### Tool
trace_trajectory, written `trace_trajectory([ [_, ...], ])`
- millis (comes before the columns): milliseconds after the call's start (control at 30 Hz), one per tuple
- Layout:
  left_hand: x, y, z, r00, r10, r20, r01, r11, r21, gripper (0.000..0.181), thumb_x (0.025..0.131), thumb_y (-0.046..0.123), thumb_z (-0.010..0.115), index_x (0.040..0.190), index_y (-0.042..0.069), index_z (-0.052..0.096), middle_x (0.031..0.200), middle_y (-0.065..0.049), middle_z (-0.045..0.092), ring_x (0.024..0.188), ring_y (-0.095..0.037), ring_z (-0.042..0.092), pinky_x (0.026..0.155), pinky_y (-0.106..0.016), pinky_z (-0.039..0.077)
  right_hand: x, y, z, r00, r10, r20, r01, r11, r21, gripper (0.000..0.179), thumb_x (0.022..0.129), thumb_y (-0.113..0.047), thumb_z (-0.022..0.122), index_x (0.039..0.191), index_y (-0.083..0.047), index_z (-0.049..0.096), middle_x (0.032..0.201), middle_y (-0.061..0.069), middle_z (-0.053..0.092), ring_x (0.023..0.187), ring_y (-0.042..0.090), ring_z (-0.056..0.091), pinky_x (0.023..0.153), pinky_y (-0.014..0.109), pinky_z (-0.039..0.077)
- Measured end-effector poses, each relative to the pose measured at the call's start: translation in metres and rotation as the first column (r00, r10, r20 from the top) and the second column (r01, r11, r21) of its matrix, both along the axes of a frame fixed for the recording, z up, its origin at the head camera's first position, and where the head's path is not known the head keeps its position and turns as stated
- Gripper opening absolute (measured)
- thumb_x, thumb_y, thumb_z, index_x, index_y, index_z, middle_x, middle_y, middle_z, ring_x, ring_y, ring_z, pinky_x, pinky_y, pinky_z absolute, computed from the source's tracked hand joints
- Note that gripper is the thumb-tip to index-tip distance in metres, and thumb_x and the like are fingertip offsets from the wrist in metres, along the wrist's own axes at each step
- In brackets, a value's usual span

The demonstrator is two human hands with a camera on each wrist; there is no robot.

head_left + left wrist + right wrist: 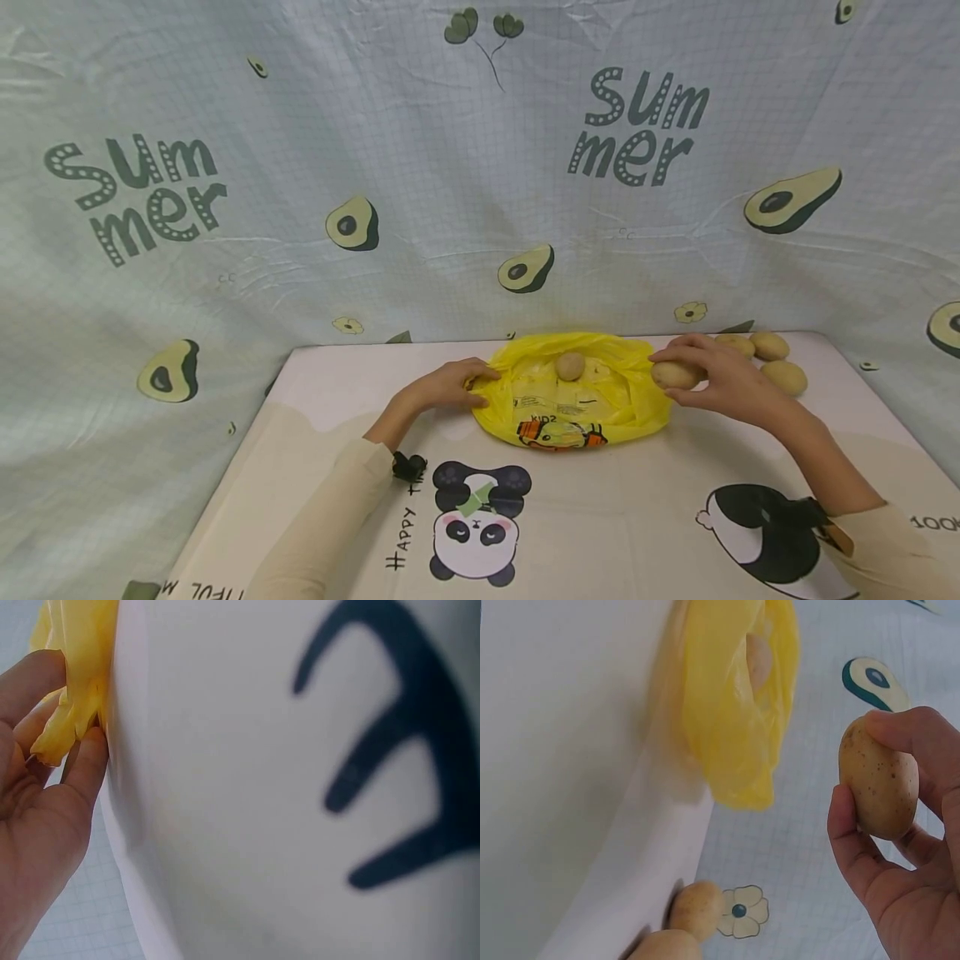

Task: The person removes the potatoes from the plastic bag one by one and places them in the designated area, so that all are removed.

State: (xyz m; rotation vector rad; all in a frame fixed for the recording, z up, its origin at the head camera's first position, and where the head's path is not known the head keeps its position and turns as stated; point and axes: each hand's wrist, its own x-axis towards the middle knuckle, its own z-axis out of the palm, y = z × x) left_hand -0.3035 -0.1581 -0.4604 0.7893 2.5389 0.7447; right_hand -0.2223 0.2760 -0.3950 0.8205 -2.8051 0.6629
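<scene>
A yellow plastic bag [643, 410] lies with its mouth spread, and a potato [570, 366] shows inside it. My left hand [448, 385] pinches the bag's left edge; in the left wrist view the bunched yellow plastic [84, 667] is between thumb and fingers. At the bag's right rim, my right hand [723, 377] holds another potato [673, 375] between thumb and fingertips. The right wrist view shows this speckled potato [877, 780] apart from the bag [724, 727]. How many potatoes the bag contains is hidden.
Several loose potatoes [783, 377] sit at the table's back right, just beyond my right hand. The table [615, 508] has a pale cover with panda prints. Behind its far edge hangs a curtain [435, 167] printed with avocados.
</scene>
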Motion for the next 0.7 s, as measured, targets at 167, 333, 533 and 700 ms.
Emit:
trace_trajectory([
  [167,-0.001,0.000,-0.001,1.000,0.002,-0.001,-0.002,1.000,0.001,0.047,0.095,0.019,0.072,0.141,0.014,0.062,0.148,-0.006,0.053,0.140,-0.027,0.044,0.120,-0.046,0.033,0.000,0.003,0.000,1.000,-0.022,0.009,0.022,1.000,0.007,0.045,0.081,-0.017,0.086,0.124,-0.013,0.071,0.122,0.012,0.062,0.100,0.030,0.059,0.080,0.045,0.054],
  [333,-0.001,0.000,-0.002,1.000,-0.004,0.001,0.004,1.000,0.009,0.048,0.095,0.019,0.072,0.141,0.012,0.061,0.148,-0.007,0.053,0.140,-0.027,0.045,0.120,-0.045,0.033,0.000,0.006,0.000,1.000,-0.028,0.004,0.028,1.000,-0.007,0.044,0.081,-0.018,0.086,0.122,-0.014,0.072,0.121,0.012,0.062,0.101,0.030,0.059,0.080,0.043,0.055],
  [533,0.000,0.000,-0.002,1.000,-0.005,-0.003,0.005,1.000,0.004,0.048,0.095,0.019,0.072,0.141,0.013,0.061,0.148,-0.007,0.053,0.140,-0.027,0.045,0.120,-0.045,0.033,0.000,0.010,-0.001,0.997,-0.019,-0.070,0.018,1.000,-0.014,0.043,0.078,-0.016,0.088,0.118,-0.015,0.074,0.116,0.009,0.064,0.098,0.026,0.060,0.076,0.035,0.054],
  [700,0.000,0.000,-0.002,1.000,-0.003,-0.003,0.003,1.000,0.000,0.048,0.095,0.019,0.072,0.141,0.012,0.061,0.148,-0.007,0.053,0.140,-0.027,0.045,0.120,-0.045,0.033,0.001,0.012,-0.002,0.995,-0.020,-0.094,0.019,1.000,-0.014,0.043,0.076,-0.013,0.089,0.116,-0.015,0.074,0.116,0.012,0.064,0.098,0.028,0.060,0.074,0.034,0.055],
])
